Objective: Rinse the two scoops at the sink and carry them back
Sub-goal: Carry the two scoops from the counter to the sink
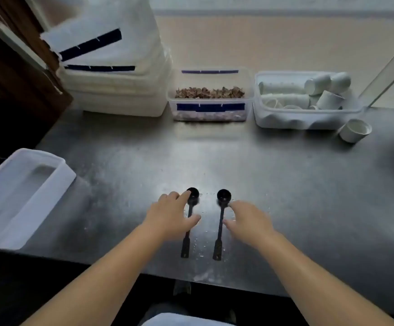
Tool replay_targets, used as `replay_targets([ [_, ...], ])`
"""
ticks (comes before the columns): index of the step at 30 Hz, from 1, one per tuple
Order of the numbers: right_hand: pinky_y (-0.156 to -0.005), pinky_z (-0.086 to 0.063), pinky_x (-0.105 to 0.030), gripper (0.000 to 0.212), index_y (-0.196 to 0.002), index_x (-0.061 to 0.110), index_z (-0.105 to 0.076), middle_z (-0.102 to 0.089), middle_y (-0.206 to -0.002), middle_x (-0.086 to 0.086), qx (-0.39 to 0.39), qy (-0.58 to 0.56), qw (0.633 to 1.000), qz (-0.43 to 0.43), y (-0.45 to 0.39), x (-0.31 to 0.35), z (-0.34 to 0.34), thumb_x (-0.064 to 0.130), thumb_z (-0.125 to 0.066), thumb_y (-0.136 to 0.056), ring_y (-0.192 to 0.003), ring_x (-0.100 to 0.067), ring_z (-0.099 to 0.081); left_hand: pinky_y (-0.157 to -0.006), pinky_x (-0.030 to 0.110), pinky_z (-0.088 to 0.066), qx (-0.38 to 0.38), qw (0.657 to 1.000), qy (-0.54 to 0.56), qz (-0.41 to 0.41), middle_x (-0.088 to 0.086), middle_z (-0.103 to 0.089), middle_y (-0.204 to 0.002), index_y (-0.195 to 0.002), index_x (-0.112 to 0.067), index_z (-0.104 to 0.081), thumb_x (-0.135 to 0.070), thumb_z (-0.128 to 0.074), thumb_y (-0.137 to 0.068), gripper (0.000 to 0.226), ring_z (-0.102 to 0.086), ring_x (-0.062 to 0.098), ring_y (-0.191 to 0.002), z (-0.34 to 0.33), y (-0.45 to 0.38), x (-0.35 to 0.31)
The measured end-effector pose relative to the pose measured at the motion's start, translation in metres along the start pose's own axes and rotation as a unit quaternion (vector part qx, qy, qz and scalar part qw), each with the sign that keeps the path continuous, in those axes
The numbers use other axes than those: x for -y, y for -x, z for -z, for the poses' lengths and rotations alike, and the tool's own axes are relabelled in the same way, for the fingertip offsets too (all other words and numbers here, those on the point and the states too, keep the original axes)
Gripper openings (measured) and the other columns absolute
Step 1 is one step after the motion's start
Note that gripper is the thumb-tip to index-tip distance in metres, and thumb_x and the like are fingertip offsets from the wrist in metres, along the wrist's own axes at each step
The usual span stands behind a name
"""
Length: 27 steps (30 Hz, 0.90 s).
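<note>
Two black long-handled scoops lie side by side on the steel table, bowls pointing away from me. My left hand hovers over the left scoop, fingers spread, its fingertips at the bowl and the thumb across the handle. My right hand sits just right of the right scoop, fingers apart, thumb and fingertips touching or nearly touching the handle and bowl. Neither scoop is lifted. Small water drops dot the table around them.
At the back stand stacked white lidded tubs, a clear tub of brown chips and a clear tub of white paper cups, with one loose cup beside it. A translucent lid or tray overhangs the left edge.
</note>
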State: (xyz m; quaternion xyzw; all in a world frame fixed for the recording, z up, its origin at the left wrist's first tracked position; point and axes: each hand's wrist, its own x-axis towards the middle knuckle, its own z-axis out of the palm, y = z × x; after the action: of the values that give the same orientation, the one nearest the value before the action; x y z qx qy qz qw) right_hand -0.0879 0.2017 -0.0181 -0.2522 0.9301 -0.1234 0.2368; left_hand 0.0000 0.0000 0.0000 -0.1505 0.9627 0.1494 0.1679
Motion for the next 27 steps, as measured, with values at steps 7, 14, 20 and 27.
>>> replay_targets([
  [7, -0.076, -0.054, -0.042, 0.03, -0.112, 0.009, -0.063, -0.071, -0.102, -0.009, -0.015, -0.143, 0.975, -0.169, -0.025, 0.007, -0.048, 0.03, -0.064, -0.09, -0.094, -0.028, -0.065, -0.088, 0.039, -0.046, 0.064, 0.984, 0.148, 0.068, 0.011, -0.057, -0.125, -0.134, -0.01, -0.043, -0.046, -0.056, -0.09, 0.058, -0.055, 0.03, -0.113, -0.053, -0.039, 0.023],
  [14, -0.048, -0.035, -0.028, 0.021, -0.076, 0.017, -0.061, -0.059, -0.068, -0.001, -0.061, -0.213, 0.924, -0.313, -0.056, 0.009, -0.066, 0.031, -0.063, -0.09, -0.056, -0.009, -0.045, -0.057, 0.033, -0.035, 0.019, 0.968, 0.221, 0.116, 0.009, -0.064, -0.078, -0.085, -0.005, -0.058, -0.028, -0.061, -0.091, 0.023, -0.053, 0.025, -0.07, -0.071, -0.068, 0.03],
  [20, -0.05, -0.033, -0.025, 0.022, -0.07, 0.012, -0.069, -0.055, -0.055, 0.009, -0.059, -0.21, 0.921, -0.323, -0.067, 0.013, -0.07, 0.027, -0.068, -0.086, -0.056, -0.012, -0.049, -0.065, 0.028, -0.04, 0.027, 0.965, 0.239, 0.102, 0.005, -0.066, -0.078, -0.088, -0.014, -0.068, -0.021, -0.068, -0.085, 0.007, -0.053, 0.017, -0.072, -0.071, -0.082, 0.031],
  [27, -0.064, -0.051, -0.032, 0.024, -0.068, 0.007, -0.068, -0.071, -0.067, -0.009, -0.023, -0.243, 0.929, -0.277, -0.067, 0.022, -0.077, 0.025, -0.07, -0.085, -0.067, -0.026, -0.064, -0.075, 0.039, -0.059, 0.089, 0.914, 0.366, 0.15, 0.009, -0.071, -0.076, -0.083, -0.012, -0.07, -0.011, -0.071, -0.082, 0.003, -0.07, 0.026, -0.074, -0.069, -0.086, 0.037],
])
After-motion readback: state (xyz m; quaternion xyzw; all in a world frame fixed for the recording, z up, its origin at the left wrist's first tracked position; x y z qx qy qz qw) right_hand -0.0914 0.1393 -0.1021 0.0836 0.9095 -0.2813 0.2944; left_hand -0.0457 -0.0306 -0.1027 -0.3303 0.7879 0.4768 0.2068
